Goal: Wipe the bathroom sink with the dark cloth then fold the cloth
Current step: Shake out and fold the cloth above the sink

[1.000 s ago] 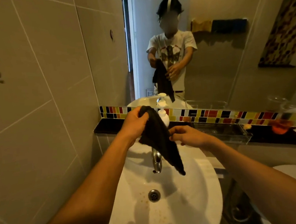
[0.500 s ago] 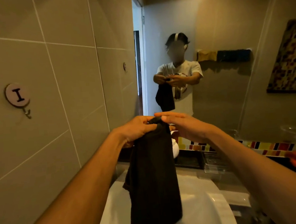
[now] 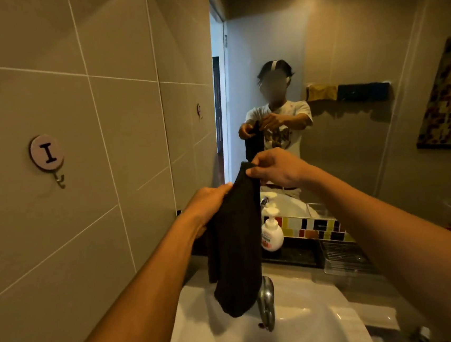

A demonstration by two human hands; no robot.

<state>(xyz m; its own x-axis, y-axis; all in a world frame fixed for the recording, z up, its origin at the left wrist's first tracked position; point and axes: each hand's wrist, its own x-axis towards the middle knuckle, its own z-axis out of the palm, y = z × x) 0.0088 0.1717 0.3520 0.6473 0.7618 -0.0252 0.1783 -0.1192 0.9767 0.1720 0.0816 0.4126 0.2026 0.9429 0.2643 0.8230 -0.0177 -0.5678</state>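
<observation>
The dark cloth (image 3: 237, 247) hangs lengthwise in the air above the white sink (image 3: 207, 335), its lower end just over the chrome tap (image 3: 267, 302). My right hand (image 3: 276, 171) pinches the cloth's top corner, high up in front of the mirror. My left hand (image 3: 208, 208) grips the cloth's left edge a little lower. The cloth hides part of the sink's back rim.
A white soap pump bottle (image 3: 272, 234) stands on the dark ledge behind the tap, below a strip of coloured tiles (image 3: 315, 227). A clear wire-bottomed tray (image 3: 343, 258) sits to its right. A round wall hook (image 3: 47, 157) marked "I" is on the left tiled wall.
My hands have drawn apart: the right went up and right with the top corner, the left dropped down the cloth's edge. The cloth now hangs longer and narrower over the tap.
</observation>
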